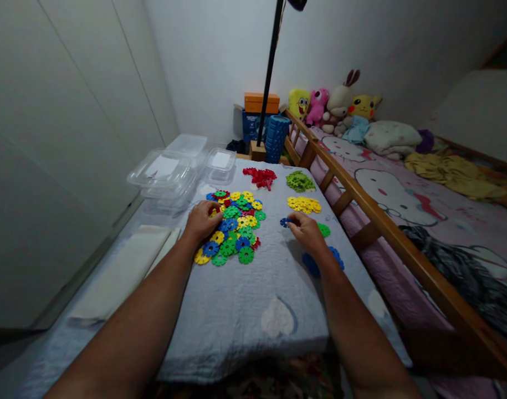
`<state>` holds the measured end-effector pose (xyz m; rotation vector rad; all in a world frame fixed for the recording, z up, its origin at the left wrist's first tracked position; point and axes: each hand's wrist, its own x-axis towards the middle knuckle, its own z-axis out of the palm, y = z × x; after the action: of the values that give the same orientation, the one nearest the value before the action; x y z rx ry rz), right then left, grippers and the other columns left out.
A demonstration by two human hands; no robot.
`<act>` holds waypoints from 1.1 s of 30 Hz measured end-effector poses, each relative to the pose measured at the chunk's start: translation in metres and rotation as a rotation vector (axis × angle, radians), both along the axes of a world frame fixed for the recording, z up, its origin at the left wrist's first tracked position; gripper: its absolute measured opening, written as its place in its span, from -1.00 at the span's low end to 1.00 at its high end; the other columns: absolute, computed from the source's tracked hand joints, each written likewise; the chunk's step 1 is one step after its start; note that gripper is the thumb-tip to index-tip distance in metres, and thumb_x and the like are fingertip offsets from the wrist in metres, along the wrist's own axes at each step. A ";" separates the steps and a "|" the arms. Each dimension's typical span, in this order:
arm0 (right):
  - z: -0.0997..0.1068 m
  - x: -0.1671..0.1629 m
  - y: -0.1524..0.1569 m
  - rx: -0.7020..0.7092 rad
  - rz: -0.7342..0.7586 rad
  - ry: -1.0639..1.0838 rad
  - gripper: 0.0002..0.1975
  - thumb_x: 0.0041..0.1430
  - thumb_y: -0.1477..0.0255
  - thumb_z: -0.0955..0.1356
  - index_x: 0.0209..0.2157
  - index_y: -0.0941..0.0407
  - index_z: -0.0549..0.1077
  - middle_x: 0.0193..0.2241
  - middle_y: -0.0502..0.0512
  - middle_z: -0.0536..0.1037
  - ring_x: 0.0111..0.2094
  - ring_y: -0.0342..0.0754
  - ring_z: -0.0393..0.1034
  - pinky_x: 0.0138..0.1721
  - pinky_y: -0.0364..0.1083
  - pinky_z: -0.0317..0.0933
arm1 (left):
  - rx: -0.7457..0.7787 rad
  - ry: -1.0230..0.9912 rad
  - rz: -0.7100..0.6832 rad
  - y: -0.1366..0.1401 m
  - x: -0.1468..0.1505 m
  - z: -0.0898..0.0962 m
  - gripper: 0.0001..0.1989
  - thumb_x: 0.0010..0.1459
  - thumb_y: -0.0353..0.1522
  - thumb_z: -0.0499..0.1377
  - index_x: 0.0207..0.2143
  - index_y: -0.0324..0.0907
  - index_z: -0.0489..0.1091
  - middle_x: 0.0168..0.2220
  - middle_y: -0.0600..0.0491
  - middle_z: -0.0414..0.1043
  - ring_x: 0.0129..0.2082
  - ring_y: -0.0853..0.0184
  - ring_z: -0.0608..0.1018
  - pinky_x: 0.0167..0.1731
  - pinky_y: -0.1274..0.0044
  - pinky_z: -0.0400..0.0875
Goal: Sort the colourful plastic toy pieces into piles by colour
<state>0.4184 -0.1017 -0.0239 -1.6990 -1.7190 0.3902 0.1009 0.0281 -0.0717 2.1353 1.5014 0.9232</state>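
My right hand (306, 230) pinches a blue notched plastic disc (284, 222) between thumb and fingers, over the cloth. My left hand (204, 219) rests at the left edge of a mixed pile of flower-shaped interlocking discs (232, 227) in yellow, green, blue and red. Its fingers are curled in among the discs, and what they hold, if anything, is hidden. Close to my right hand lie a yellow disc pile (305, 204) and green discs (323, 229), partly covered by the hand. Blue discs (311, 265) show on both sides of my right forearm.
Red pieces (260, 178) and light green pieces (300, 181) form heaps at the table's far side. Clear plastic boxes (165, 169) and a folded cream cloth (120, 271) lie at left. A wooden bed rail (353, 194) borders the right. Behind stands a black pole (270, 72).
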 end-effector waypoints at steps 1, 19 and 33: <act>0.004 0.009 -0.004 -0.014 -0.013 0.006 -0.85 0.18 0.44 0.33 -0.28 0.10 0.56 -0.32 0.07 0.60 -0.28 -0.01 0.44 -0.17 -0.07 0.26 | 0.002 -0.002 -0.002 0.000 0.000 0.000 -0.68 0.06 -0.19 0.13 -0.20 -0.14 0.51 -0.12 -0.06 0.51 -0.12 0.14 0.52 -0.02 0.34 0.42; 0.010 0.063 -0.077 -0.225 -0.062 0.151 -0.79 0.10 0.31 0.35 -0.29 0.09 0.57 -0.38 0.06 0.60 -0.34 -0.01 0.48 -0.30 -0.09 0.31 | -0.014 -0.012 -0.001 0.000 0.000 -0.001 -0.67 0.05 -0.17 0.14 -0.20 -0.16 0.50 -0.15 -0.05 0.50 -0.17 0.17 0.50 -0.08 0.37 0.41; 0.008 0.034 -0.062 -0.213 0.053 -0.259 -0.89 0.14 0.53 0.35 -0.34 0.11 0.55 -0.30 0.12 0.58 -0.19 0.02 0.43 -0.08 -0.02 0.21 | -0.011 -0.029 -0.014 -0.001 -0.002 0.000 -0.66 0.05 -0.18 0.16 -0.20 -0.17 0.51 -0.16 -0.04 0.49 -0.19 0.18 0.50 -0.08 0.36 0.42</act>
<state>0.4523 -0.1637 -0.0163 -1.9287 -1.9698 0.4032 0.0992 0.0271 -0.0721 2.1132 1.4723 0.9351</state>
